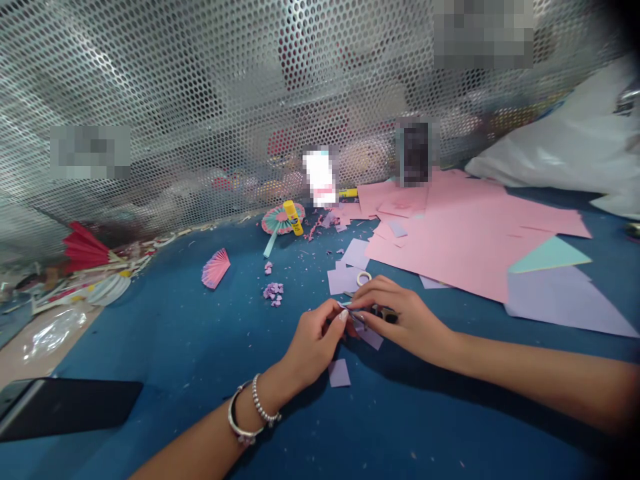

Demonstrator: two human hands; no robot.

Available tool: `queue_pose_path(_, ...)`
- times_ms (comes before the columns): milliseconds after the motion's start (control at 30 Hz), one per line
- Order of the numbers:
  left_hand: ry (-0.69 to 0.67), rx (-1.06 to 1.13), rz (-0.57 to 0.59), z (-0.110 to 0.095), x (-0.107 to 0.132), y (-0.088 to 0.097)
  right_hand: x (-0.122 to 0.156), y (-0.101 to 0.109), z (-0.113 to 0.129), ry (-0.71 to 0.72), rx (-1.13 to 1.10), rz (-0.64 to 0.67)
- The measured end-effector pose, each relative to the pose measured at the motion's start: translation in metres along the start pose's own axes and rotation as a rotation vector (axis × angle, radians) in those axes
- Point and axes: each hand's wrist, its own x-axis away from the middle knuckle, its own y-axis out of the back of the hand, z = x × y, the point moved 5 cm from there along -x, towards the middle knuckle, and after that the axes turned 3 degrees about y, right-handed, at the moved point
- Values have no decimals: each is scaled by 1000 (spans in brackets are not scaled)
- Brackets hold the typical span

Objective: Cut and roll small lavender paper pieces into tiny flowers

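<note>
My left hand (316,333) pinches a small folded piece of lavender paper (356,317) between thumb and fingers. From the right, my right hand (405,317) closes its fingertips on the same piece, so the two hands almost touch. Most of the paper is hidden by the fingers. Just beyond them a pale ring-shaped handle (364,278) shows, and a dark object under my right hand is mostly covered. A lavender paper square (339,373) lies on the table below my left hand. To the left sits a little heap of crumpled purple paper bits (273,291).
Large pink sheets (450,230) cover the right back of the blue table (200,373). Around are a pleated pink fan (216,269), a yellow glue stick (293,218) on a round paper fan, a red fan (87,248), a dark tablet-like slab (75,407) and a perforated metal screen (225,87).
</note>
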Motion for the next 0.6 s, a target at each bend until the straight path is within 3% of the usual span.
queue_pose_path(600,-1,5,5,1,0,0,0,0,1,6,16,14)
